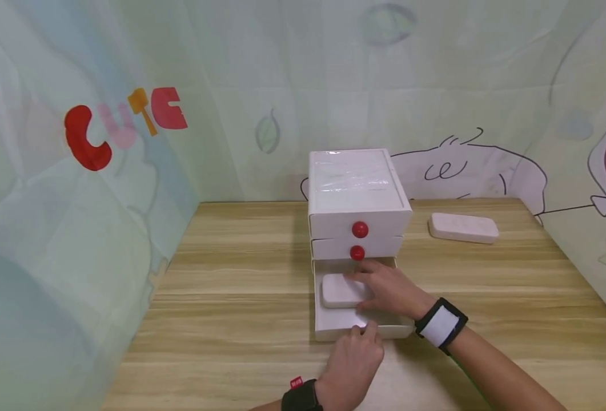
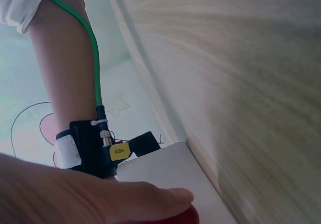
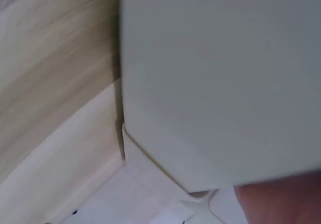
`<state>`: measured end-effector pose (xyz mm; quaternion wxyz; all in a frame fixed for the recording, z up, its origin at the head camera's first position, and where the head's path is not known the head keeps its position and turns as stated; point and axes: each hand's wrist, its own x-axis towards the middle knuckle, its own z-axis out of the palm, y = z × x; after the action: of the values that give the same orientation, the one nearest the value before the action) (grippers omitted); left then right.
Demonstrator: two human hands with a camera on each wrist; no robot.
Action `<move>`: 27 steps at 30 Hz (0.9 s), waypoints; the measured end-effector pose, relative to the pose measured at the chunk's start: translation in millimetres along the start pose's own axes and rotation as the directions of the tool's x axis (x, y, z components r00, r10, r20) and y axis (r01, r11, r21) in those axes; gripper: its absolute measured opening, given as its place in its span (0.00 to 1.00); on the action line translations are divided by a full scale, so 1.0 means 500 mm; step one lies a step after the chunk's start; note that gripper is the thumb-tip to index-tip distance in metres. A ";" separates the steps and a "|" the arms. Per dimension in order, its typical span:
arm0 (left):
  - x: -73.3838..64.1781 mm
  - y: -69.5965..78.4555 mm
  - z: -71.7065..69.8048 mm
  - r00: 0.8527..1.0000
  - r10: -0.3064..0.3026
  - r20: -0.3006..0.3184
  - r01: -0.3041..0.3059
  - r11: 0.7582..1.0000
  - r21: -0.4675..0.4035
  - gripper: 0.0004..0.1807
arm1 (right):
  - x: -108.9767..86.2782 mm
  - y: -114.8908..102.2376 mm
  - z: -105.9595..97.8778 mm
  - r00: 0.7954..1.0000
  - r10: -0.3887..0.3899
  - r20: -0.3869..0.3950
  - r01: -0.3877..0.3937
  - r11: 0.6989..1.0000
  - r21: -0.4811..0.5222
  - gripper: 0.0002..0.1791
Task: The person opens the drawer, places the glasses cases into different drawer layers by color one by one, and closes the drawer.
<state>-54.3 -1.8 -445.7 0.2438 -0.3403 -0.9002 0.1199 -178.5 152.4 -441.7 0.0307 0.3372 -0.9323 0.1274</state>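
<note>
A white cabinet (image 1: 360, 182) of small drawers stands on the table, its bottom drawer (image 1: 333, 319) pulled out. Inside that drawer lies a white oblong case (image 1: 341, 290) with rounded corners. My right hand (image 1: 392, 290) reaches in and grips the case's right end, thumb on the near side and fingers across the far side. In front, my left hand (image 1: 353, 361) holds the bottom drawer's red knob (image 2: 188, 216), which shows under the thumb in the left wrist view. The drawer's wall hides most of the right hand in the right wrist view.
Two upper drawers with red knobs (image 1: 360, 229) are closed. A pale pink oblong case (image 1: 463, 228) lies on the wooden table (image 1: 246, 274) to the cabinet's right. Printed cloth (image 1: 261, 68) hangs behind and on both sides.
</note>
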 end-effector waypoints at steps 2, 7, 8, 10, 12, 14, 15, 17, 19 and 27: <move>0.000 0.001 0.001 1.000 -0.004 -0.019 0.004 1.000 0.003 0.05 | -0.007 0.005 -0.003 0.999 -0.034 -0.014 0.033 0.999 -0.017 0.39; -0.001 0.003 0.002 0.999 -0.006 -0.036 0.006 1.000 0.011 0.05 | -0.026 0.020 -0.014 0.997 -0.078 -0.027 0.078 0.997 -0.020 0.34; -0.001 0.002 0.001 0.999 -0.006 -0.034 0.007 1.000 0.010 0.05 | -0.028 0.022 -0.016 0.996 -0.082 -0.026 0.081 0.997 -0.013 0.33; -0.001 0.001 0.001 0.999 -0.005 -0.034 0.006 1.000 0.010 0.05 | -0.030 0.026 -0.019 0.997 -0.075 -0.016 0.075 0.997 0.001 0.31; -0.001 0.001 0.001 0.999 -0.004 -0.041 0.004 1.000 0.011 0.06 | -0.030 0.028 -0.019 0.998 -0.069 -0.009 0.070 0.997 0.013 0.29; -0.002 -0.001 0.001 0.999 0.001 -0.047 -0.001 1.000 0.010 0.06 | -0.028 0.030 -0.019 0.998 -0.064 -0.007 0.064 0.998 0.017 0.28; -0.002 -0.001 0.001 0.999 0.003 -0.049 -0.003 1.000 0.010 0.06 | -0.027 0.031 -0.019 0.998 -0.062 -0.007 0.062 0.998 0.016 0.27; -0.002 -0.001 0.002 0.999 0.004 -0.047 -0.004 1.000 0.005 0.07 | -0.025 0.033 -0.018 0.998 -0.063 -0.015 0.063 0.998 0.009 0.26; -0.002 0.000 0.003 0.999 0.004 -0.042 -0.004 1.000 0.001 0.07 | -0.022 0.035 -0.016 0.997 -0.065 -0.030 0.065 0.998 0.000 0.25; -0.001 -0.001 0.002 0.999 0.010 -0.038 -0.010 1.000 -0.003 0.08 | -0.009 0.045 -0.006 0.993 -0.060 -0.101 0.062 0.998 0.015 0.25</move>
<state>-54.8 -2.4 -446.7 0.2596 -0.3476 -0.8939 0.1133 -189.2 172.7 -444.3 0.0786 0.3589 -0.9176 0.1517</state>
